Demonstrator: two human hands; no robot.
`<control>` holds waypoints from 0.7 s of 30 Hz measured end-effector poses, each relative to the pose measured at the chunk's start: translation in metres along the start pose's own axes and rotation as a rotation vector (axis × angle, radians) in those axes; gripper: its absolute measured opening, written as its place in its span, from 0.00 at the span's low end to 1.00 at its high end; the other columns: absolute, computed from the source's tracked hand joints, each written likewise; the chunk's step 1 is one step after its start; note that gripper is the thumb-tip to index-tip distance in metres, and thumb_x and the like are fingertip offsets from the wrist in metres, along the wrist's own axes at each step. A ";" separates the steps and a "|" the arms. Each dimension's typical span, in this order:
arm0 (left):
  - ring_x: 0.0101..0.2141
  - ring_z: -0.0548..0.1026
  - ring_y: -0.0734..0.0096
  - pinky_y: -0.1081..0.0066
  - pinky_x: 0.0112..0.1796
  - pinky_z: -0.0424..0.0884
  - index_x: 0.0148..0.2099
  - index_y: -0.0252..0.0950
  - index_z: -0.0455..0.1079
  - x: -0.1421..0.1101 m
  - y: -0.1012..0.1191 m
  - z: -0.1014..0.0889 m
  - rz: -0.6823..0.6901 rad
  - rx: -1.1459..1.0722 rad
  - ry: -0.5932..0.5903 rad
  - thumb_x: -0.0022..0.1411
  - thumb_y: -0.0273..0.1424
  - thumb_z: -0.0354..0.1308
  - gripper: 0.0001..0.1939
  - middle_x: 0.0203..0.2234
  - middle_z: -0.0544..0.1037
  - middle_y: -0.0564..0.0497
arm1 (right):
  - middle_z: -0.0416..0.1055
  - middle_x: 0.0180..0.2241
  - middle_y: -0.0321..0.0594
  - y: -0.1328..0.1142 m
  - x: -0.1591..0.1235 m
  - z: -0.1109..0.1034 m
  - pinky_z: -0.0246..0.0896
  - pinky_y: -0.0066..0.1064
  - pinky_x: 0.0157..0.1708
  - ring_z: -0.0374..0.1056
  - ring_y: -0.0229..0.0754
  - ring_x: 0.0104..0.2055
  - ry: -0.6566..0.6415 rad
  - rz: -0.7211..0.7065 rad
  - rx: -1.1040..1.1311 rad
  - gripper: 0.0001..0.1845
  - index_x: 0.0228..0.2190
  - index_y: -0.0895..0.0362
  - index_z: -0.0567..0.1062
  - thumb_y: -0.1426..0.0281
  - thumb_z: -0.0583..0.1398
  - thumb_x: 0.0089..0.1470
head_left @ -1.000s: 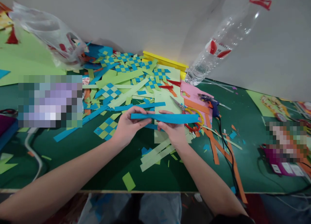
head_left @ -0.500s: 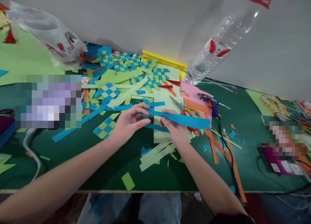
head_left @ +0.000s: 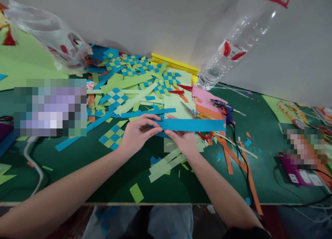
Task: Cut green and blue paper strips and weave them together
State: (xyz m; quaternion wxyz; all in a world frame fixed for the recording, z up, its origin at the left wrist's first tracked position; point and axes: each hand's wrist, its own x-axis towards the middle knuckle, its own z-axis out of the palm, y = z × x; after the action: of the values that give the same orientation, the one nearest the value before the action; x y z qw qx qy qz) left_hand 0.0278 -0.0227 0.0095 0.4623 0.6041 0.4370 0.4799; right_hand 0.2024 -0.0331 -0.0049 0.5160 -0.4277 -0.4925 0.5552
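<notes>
A blue paper strip (head_left: 194, 125) stretches rightward between my hands, its broad face toward me. My left hand (head_left: 138, 133) pinches its left end between thumb and fingers. My right hand (head_left: 183, 139) holds it from below, thumb in front and fingers behind the paper. Left of my left hand lies a woven blue and green paper square (head_left: 112, 137). Beyond my right hand are scissors (head_left: 189, 110), partly covered by the strip. Pale green strips (head_left: 166, 164) lie on the table below my hands.
Woven pieces and loose strips (head_left: 129, 80) pile up at the back. A plastic bottle (head_left: 233, 49) leans by the wall, near a glue gun (head_left: 225, 109) with a black cable. At the left are a plastic bag (head_left: 49, 35) and a white cord (head_left: 38, 166). Orange strips (head_left: 229, 156) lie to the right.
The blue strip has turned so its flat face shows more fully. My right hand has shifted slightly left, its thumb now in front of the strip near my left fingertips.
</notes>
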 end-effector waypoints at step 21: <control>0.35 0.81 0.66 0.67 0.41 0.79 0.45 0.35 0.74 -0.001 0.002 0.002 -0.205 -0.056 -0.115 0.51 0.36 0.69 0.19 0.34 0.82 0.50 | 0.78 0.22 0.34 -0.004 0.001 0.000 0.76 0.33 0.31 0.75 0.40 0.25 0.263 -0.055 0.005 0.08 0.26 0.54 0.80 0.65 0.70 0.41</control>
State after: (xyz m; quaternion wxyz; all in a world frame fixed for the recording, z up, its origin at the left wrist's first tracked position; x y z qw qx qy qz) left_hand 0.0298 -0.0240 0.0109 0.5502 0.5694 0.4557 0.4067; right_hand 0.2026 -0.0319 -0.0007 0.5922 -0.4819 -0.4306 0.4813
